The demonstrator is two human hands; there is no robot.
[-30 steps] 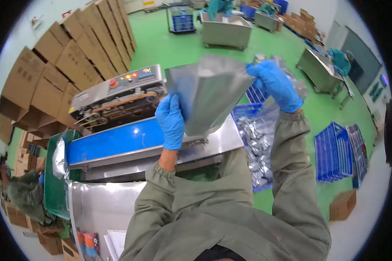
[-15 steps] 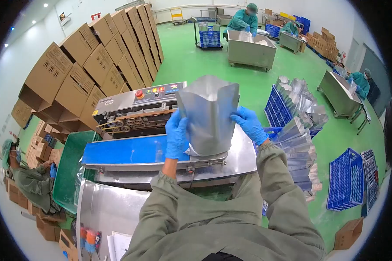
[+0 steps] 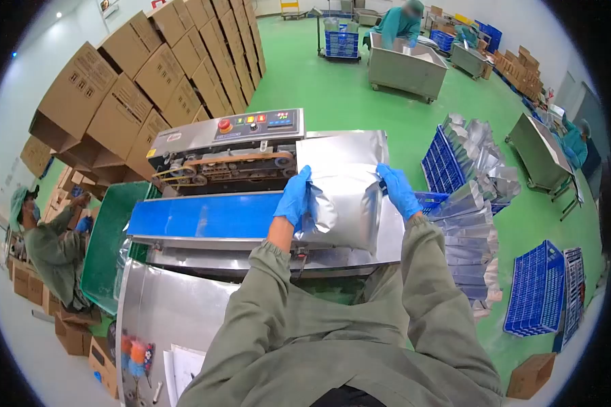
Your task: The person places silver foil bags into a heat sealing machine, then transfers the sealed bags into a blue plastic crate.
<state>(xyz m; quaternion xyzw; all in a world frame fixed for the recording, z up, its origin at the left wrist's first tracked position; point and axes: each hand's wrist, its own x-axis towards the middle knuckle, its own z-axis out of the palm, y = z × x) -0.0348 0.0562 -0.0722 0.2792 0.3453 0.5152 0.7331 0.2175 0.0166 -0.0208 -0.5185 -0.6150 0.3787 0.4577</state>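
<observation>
A silver foil bag (image 3: 343,210) with a bulging lower part lies at the right end of the sealing machine (image 3: 227,132), its flat upper part pointing away from me. My left hand (image 3: 293,198), in a blue glove, is closed on the bag's left side. The blue-gloved right hand (image 3: 398,192) grips its right edge. To the left of the bag runs the machine's blue conveyor belt (image 3: 204,216). Behind the belt, the drive bands and rollers show below the control panel.
Blue crates (image 3: 443,166) with upright foil bags stand at right, beside a row of stacked foil bags (image 3: 463,251). A green bin (image 3: 105,261) and a co-worker (image 3: 56,251) are at left. Carton stacks (image 3: 159,74) rise behind. A metal table (image 3: 176,298) is near me.
The foil bag has tipped from upright, mouth toward me, to lying down with its top pointing away. Both hands moved with it, still at its sides. The view has shifted slightly.
</observation>
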